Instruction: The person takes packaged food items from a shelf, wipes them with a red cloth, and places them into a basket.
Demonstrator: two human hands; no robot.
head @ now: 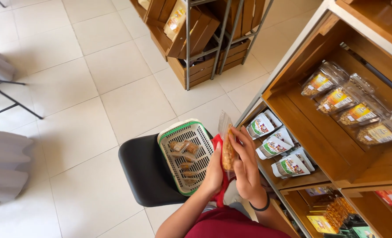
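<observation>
My left hand (pixel 213 172) and my right hand (pixel 245 165) together hold a clear snack packet (pixel 227 147) filled with golden nuts, upright between them. A red piece of packaging (pixel 217 142) shows behind the left hand. Just left of my hands, a white plastic basket with a green rim (pixel 169 132) rests on a black chair seat (pixel 143 169) and holds several small clear snack packets (pixel 185 154). My right wrist wears a black band.
A wooden shelf unit (pixel 310 132) stands to my right, with white pouches (pixel 273 145) low down and clear labelled nut bags (pixel 350 110) higher up. A crate rack on a metal frame (pixel 204 39) stands ahead on the tiled floor. Grey cloth and black metal legs (pixel 6 101) are at left.
</observation>
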